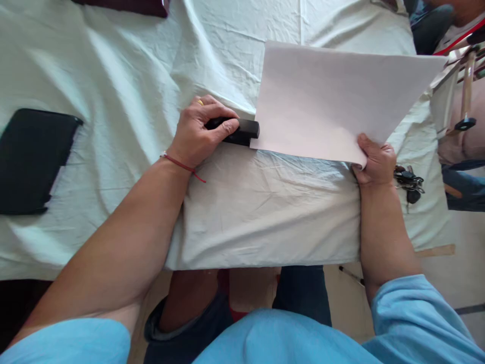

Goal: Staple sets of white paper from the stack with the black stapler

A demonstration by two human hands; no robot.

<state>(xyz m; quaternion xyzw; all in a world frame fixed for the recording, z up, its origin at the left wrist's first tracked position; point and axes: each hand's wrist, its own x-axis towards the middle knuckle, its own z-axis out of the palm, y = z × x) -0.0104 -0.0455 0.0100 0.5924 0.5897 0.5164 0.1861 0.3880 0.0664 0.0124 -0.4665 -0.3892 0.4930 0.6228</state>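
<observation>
stapler (238, 130) under L hand (199, 134), at paper (333, 101) corner

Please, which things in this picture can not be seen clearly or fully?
Head view:
- Stapler: rear hidden by left hand.
- Paper: near corner covered by right hand.
- Keys: partly behind that hand.
- Black case: cut by left edge.
</observation>
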